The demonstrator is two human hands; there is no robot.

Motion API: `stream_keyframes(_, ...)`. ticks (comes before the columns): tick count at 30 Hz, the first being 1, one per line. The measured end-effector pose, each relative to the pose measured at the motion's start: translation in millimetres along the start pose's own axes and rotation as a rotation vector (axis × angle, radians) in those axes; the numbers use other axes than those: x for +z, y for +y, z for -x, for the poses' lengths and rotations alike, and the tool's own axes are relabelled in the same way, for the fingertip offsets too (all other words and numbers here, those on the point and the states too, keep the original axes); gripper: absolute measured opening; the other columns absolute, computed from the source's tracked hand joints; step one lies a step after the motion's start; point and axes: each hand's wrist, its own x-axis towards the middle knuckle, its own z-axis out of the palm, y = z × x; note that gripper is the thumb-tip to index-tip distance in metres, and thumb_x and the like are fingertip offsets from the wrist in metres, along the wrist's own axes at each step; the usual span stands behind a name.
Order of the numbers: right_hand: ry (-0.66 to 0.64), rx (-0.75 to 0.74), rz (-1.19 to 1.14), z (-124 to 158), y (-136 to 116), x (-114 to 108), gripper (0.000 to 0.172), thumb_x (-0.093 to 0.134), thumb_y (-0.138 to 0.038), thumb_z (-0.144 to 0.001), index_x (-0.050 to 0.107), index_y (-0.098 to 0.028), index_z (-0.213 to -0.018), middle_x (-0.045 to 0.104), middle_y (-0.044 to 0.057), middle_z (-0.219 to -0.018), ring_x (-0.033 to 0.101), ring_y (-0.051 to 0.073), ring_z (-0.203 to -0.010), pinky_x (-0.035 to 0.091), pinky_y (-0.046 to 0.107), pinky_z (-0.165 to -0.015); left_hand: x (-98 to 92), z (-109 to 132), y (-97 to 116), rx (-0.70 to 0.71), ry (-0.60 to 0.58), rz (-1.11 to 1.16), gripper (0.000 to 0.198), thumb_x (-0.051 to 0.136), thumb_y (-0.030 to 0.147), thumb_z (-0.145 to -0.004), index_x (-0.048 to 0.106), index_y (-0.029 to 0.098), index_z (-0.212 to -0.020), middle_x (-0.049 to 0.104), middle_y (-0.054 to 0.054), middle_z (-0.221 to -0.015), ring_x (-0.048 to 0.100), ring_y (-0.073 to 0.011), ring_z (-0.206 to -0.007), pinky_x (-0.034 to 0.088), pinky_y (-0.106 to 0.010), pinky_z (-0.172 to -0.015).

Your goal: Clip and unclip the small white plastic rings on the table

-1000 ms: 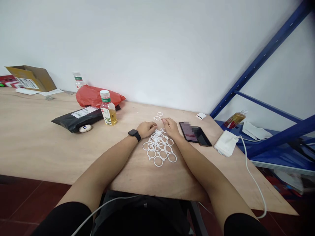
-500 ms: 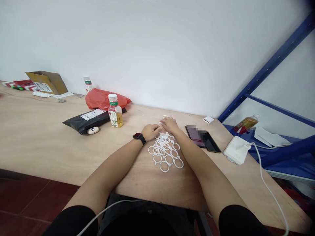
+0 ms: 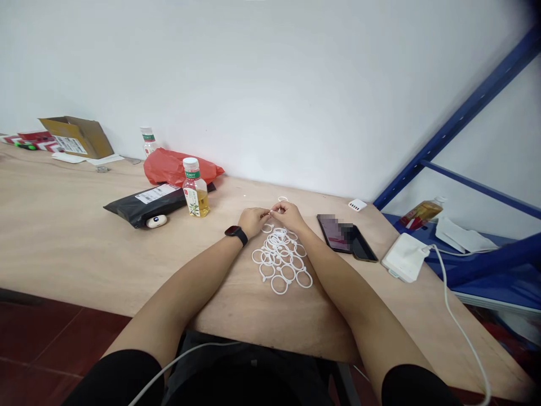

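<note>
A heap of several white plastic rings (image 3: 282,259) lies on the wooden table (image 3: 63,237) in front of me. My left hand (image 3: 252,220), with a black watch on its wrist, and my right hand (image 3: 286,215) meet just beyond the heap. Their fingertips pinch together on a small white ring held between them. One loose white ring (image 3: 283,199) lies a little farther back on the table.
Two phones (image 3: 346,237) lie right of the heap, then a white power bank (image 3: 404,257) with a cable. To the left are a tea bottle (image 3: 195,188), a black parcel (image 3: 147,203), a red bag (image 3: 177,167) and a cardboard box (image 3: 78,137). Blue shelving (image 3: 465,113) stands at right.
My hands have drawn together from the far edge of the heap, and their fingertips now pinch one ring between them. The view has shifted slightly.
</note>
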Motion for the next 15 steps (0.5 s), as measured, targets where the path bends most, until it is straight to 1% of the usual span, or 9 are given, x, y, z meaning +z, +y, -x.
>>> stream_keyframes(3,-0.014,0.027,-0.038,0,-3,-1,0.014,0.067,-0.033,-0.072,0.069,-0.019,-0.073,0.063,0.0,-0.067,0.052,0.013,-0.062,0.041,0.025,-0.058,-0.8,0,-3,-0.011,0.02,0.03,0.022,0.056,0.032,-0.091,0.075,0.022,-0.096,0.076,-0.005,-0.091,0.067,-0.0182,-0.08,0.05,-0.028,-0.074)
stream_keyframes(6,-0.064,0.091,-0.16,0,-7,-6,0.019,0.072,-0.037,-0.068,0.067,-0.018,-0.072,0.065,0.001,-0.069,0.056,0.014,-0.064,0.044,0.026,-0.059,-1.0,0,-4,-0.007,0.041,0.058,0.019,0.06,0.032,-0.088,0.075,0.02,-0.093,0.075,-0.005,-0.089,0.067,-0.018,-0.079,0.05,-0.028,-0.073)
stream_keyframes(8,-0.151,0.161,-0.282,1,-7,-12,0.026,0.076,-0.041,-0.064,0.065,-0.017,-0.07,0.065,0.0,-0.067,0.056,0.013,-0.061,0.043,0.025,-0.057,-1.3,0,-3,0.011,0.041,0.075,0.018,0.063,0.033,-0.087,0.074,0.019,-0.09,0.074,-0.005,-0.087,0.066,-0.0175,-0.077,0.05,-0.028,-0.073)
stream_keyframes(12,-0.42,0.337,-0.498,3,-3,-26,0.037,0.083,-0.044,-0.055,0.062,-0.016,-0.069,0.062,-0.002,-0.06,0.052,0.01,-0.053,0.04,0.022,-0.052,-1.1,2,1,0.079,-0.021,0.094,0.019,0.066,0.036,-0.086,0.072,0.018,-0.084,0.072,-0.004,-0.083,0.064,-0.0165,-0.075,0.049,-0.027,-0.071)
stream_keyframes(13,-0.464,0.368,-0.527,4,-2,-29,0.038,0.084,-0.044,-0.055,0.062,-0.016,-0.069,0.062,-0.003,-0.058,0.052,0.009,-0.052,0.04,0.022,-0.052,-0.8,2,2,0.097,-0.04,0.092,0.018,0.066,0.035,-0.086,0.072,0.018,-0.084,0.072,-0.004,-0.083,0.064,-0.0163,-0.075,0.049,-0.027,-0.071)
stream_keyframes(15,-0.511,0.402,-0.554,5,-1,-32,0.039,0.084,-0.044,-0.055,0.062,-0.016,-0.069,0.062,-0.002,-0.058,0.052,0.009,-0.051,0.041,0.022,-0.052,-0.3,2,2,0.134,-0.063,0.09,0.016,0.065,0.031,-0.087,0.072,0.018,-0.084,0.072,-0.004,-0.083,0.064,-0.0161,-0.075,0.048,-0.027,-0.072)
